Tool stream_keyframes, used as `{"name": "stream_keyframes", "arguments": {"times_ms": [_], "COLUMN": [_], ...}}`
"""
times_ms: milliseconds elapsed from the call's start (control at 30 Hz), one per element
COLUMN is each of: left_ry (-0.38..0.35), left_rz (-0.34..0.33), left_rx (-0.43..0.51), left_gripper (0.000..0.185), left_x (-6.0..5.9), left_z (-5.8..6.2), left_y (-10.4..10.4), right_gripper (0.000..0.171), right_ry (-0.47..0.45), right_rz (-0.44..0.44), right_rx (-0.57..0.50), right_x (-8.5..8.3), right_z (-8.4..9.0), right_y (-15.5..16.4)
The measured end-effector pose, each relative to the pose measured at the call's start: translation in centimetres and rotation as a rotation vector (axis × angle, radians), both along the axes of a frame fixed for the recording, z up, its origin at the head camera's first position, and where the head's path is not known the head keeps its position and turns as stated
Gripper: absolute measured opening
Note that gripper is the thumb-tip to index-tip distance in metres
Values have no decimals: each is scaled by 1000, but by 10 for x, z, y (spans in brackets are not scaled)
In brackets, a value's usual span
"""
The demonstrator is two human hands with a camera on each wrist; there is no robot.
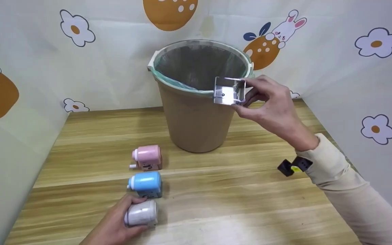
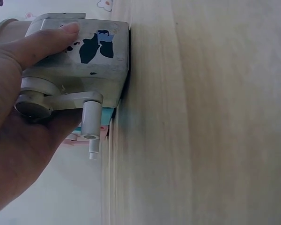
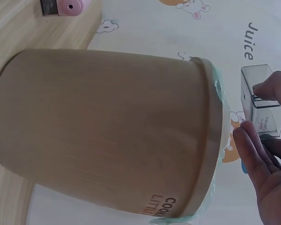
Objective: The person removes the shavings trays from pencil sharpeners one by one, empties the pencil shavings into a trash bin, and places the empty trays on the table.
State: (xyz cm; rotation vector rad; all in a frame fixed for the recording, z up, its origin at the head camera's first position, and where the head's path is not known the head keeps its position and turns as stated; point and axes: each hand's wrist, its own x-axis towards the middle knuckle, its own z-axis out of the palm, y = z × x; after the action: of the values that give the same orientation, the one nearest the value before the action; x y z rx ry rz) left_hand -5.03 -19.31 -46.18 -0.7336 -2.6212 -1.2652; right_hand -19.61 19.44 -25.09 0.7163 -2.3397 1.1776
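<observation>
Now, right hand [image 1: 274,109] raised over the far middle of the table [image 1: 250,204], fingers pinching a small clear tray [image 1: 229,90] just at the rim of the brown bin [image 1: 196,126]. Tray held above the rim, over the bin's right side, apart from the table. Left hand [image 1: 114,226] low at the near edge, fingers curled around the white sharpener [image 1: 141,213], resting on the wood. Just beyond it, toward the bin, the blue sharpener [image 1: 145,184], then the pink sharpener [image 1: 146,157], all three in one row. Green bag [image 1: 168,80] folded over the bin's rim. Small black piece [image 1: 286,167] lying near the right edge, beside the sleeve [image 1: 339,177].
</observation>
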Motion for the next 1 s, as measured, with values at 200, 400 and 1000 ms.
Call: {"name": "stream_keyframes", "arguments": {"times_ms": [200, 400, 1000], "left_ry": [31, 6, -28], "left_rz": [1, -8, 0], "left_rx": [6, 10, -22], "left_gripper": [60, 59, 58], "left_x": [0, 0, 0], "left_z": [-2, -1, 1], "left_y": [0, 0, -1], "right_gripper": [51, 53, 54], "right_ry": [-11, -24, -87], "right_rz": [10, 28, 64], "right_rx": [-7, 9, -11], "right_x": [8, 18, 48], "right_z": [-8, -16, -43], "right_y": [1, 0, -5]}}
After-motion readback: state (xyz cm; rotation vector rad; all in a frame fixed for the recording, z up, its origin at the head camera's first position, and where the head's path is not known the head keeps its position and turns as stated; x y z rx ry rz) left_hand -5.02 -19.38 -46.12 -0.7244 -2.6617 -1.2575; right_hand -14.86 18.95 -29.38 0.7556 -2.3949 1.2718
